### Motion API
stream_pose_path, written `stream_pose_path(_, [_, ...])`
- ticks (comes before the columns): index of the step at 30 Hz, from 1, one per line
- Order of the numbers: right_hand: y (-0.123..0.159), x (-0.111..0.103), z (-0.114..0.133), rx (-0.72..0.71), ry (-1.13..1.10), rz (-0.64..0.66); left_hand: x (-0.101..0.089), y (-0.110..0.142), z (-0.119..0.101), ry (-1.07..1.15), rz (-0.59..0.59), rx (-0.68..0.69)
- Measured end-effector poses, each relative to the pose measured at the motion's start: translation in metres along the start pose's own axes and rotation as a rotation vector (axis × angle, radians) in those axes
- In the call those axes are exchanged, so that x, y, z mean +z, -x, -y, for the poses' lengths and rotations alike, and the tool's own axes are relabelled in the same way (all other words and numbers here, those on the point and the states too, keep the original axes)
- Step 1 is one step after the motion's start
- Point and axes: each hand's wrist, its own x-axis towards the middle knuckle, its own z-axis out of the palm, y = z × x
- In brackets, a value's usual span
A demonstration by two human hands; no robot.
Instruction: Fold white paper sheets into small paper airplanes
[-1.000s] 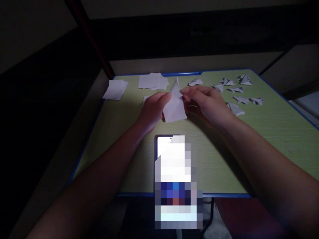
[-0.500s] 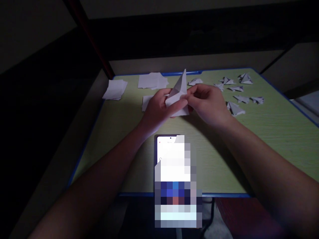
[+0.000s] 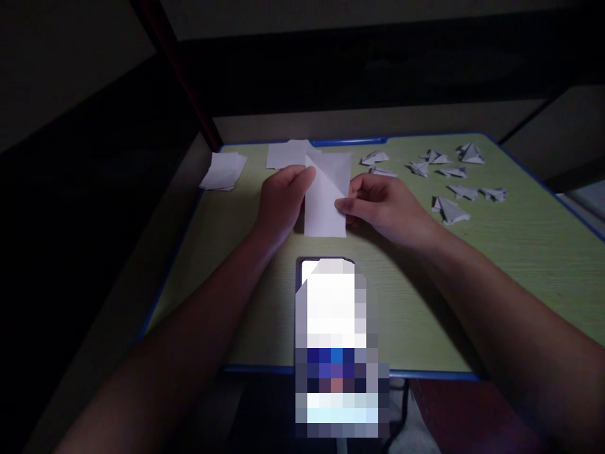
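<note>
A white sheet of paper (image 3: 324, 202) with a diagonal crease is held up over the table, opened out into a tall rectangle. My left hand (image 3: 282, 198) pinches its left edge, thumb on the front near the upper part. My right hand (image 3: 385, 205) grips the right edge lower down, with its thumb against the front. The fingers behind the sheet are mostly hidden. Just past my right hand lies a folded paper piece (image 3: 384, 171), partly covered by it.
The green table (image 3: 255, 302) has a blue rim. Paper stacks lie at the back left (image 3: 224, 171) and back middle (image 3: 285, 155). Several folded paper figures (image 3: 451, 210) are spread at the right. A lit phone (image 3: 331, 309), partly blurred out, is in front, near my forearms.
The paper, which had a raised pointed fold, is now opened into a flatter upright rectangle. My left hand has shifted up and left along it; my right hand has moved slightly lower.
</note>
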Motion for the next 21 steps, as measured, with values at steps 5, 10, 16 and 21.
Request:
stream_pose_path(5, [0.000,0.001,-0.002,-0.029,-0.101,-0.091,-0.001,0.007,-0.010,-0.015,0.025,0.050])
stream_pose_path(10, [-0.004,-0.002,-0.005,-0.030,-0.161,-0.239,0.002,0.010,-0.010,0.077,0.151,-0.056])
stream_pose_path(16, [-0.004,-0.006,0.005,-0.141,-0.041,-0.250,0.000,0.008,-0.007,-0.041,0.137,0.042])
stream_pose_path(21, [-0.003,-0.010,0.007,-0.145,0.124,-0.218,0.000,0.009,-0.003,-0.150,0.129,0.103])
